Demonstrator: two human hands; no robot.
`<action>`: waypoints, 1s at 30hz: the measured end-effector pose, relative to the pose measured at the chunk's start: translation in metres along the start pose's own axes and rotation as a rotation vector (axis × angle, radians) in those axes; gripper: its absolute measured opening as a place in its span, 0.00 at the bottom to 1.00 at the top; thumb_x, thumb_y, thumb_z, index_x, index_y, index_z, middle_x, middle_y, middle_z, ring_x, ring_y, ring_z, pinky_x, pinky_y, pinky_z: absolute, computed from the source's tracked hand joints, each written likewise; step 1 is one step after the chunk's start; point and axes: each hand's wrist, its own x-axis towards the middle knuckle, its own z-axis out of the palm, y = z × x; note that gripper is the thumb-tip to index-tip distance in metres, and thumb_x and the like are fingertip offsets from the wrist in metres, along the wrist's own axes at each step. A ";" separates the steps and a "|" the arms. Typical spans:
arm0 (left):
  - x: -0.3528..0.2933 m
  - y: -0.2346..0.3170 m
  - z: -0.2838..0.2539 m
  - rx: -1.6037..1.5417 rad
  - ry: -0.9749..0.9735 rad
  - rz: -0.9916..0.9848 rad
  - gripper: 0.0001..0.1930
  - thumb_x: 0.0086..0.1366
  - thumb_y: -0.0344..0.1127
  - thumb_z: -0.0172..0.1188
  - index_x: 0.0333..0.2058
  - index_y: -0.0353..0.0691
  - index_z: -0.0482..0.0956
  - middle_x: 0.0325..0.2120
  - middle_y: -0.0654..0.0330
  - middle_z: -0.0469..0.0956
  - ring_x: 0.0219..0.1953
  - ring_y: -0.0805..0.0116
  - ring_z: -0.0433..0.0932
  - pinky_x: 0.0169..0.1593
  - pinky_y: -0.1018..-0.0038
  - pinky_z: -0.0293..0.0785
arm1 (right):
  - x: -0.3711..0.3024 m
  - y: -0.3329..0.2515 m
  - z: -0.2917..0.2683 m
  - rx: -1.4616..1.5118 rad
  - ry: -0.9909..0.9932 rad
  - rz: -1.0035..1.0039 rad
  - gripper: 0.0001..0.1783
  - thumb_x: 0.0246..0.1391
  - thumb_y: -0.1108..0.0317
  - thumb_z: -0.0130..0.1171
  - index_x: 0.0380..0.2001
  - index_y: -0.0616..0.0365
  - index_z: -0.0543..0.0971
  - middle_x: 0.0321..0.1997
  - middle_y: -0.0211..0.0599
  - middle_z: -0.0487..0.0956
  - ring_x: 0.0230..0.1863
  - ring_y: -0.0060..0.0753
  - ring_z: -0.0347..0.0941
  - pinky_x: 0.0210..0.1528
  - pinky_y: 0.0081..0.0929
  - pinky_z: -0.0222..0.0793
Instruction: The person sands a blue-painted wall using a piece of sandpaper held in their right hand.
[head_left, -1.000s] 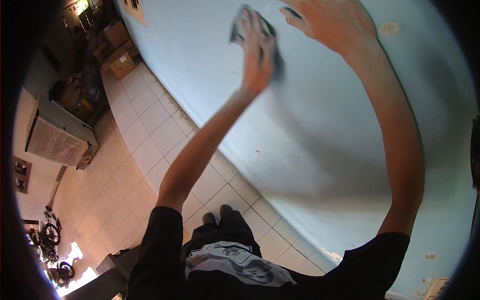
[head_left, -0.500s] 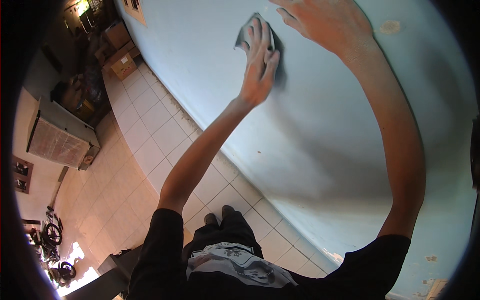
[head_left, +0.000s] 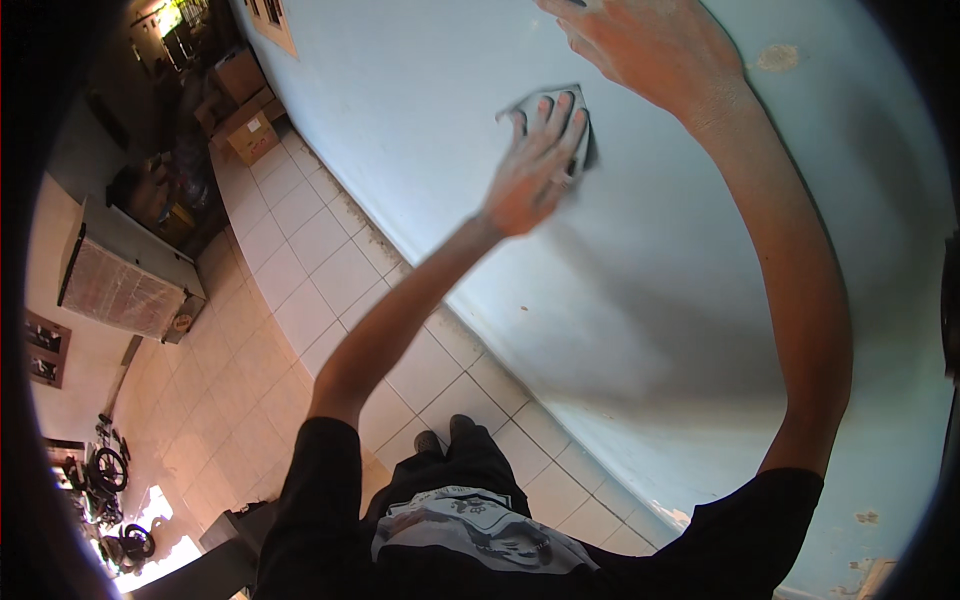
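Against the pale blue wall [head_left: 680, 250], my left hand [head_left: 535, 178] presses a dark grey folded sheet that looks like sandpaper [head_left: 578, 98]. Its fingers lie spread over the sheet, whose edges stick out past the fingertips; the face against the wall is hidden. Higher up and to the right, my right hand [head_left: 655, 50] rests at the wall with its fingers reaching toward the top edge of the view. The fingertips are partly cut off there, and I see nothing held in that hand.
A bare patch [head_left: 778, 57] of chipped paint is right of my right hand. Tiled floor [head_left: 330, 250] runs along the wall's foot. Cardboard boxes [head_left: 252, 138] stand at the far left, with a wrapped cabinet [head_left: 125, 285] and parked motorcycles [head_left: 105, 470] nearer.
My left hand has slid right and a little down along the wall with the sandpaper, its fingers now tilted more to the right. My right hand has hardly moved.
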 end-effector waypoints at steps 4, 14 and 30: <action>0.025 -0.092 -0.037 -0.027 0.206 -0.016 0.32 0.76 0.38 0.49 0.73 0.30 0.52 0.76 0.43 0.47 0.78 0.46 0.44 0.77 0.55 0.37 | 0.009 0.001 -0.004 0.020 0.075 0.005 0.24 0.69 0.54 0.52 0.63 0.51 0.75 0.71 0.29 0.72 0.75 0.28 0.60 0.81 0.36 0.44; 0.016 -0.007 -0.008 -0.077 0.090 -0.032 0.32 0.77 0.36 0.42 0.76 0.39 0.47 0.77 0.43 0.38 0.77 0.35 0.32 0.73 0.38 0.29 | 0.004 0.001 -0.004 -0.015 0.006 -0.013 0.24 0.69 0.55 0.51 0.62 0.52 0.75 0.70 0.30 0.72 0.75 0.29 0.61 0.81 0.37 0.46; 0.042 -0.018 -0.025 -0.107 0.204 -0.093 0.35 0.75 0.37 0.48 0.76 0.39 0.46 0.77 0.43 0.39 0.77 0.32 0.34 0.73 0.36 0.29 | 0.002 0.001 -0.011 -0.015 0.045 0.000 0.24 0.68 0.55 0.53 0.61 0.54 0.76 0.68 0.31 0.74 0.74 0.29 0.62 0.80 0.36 0.48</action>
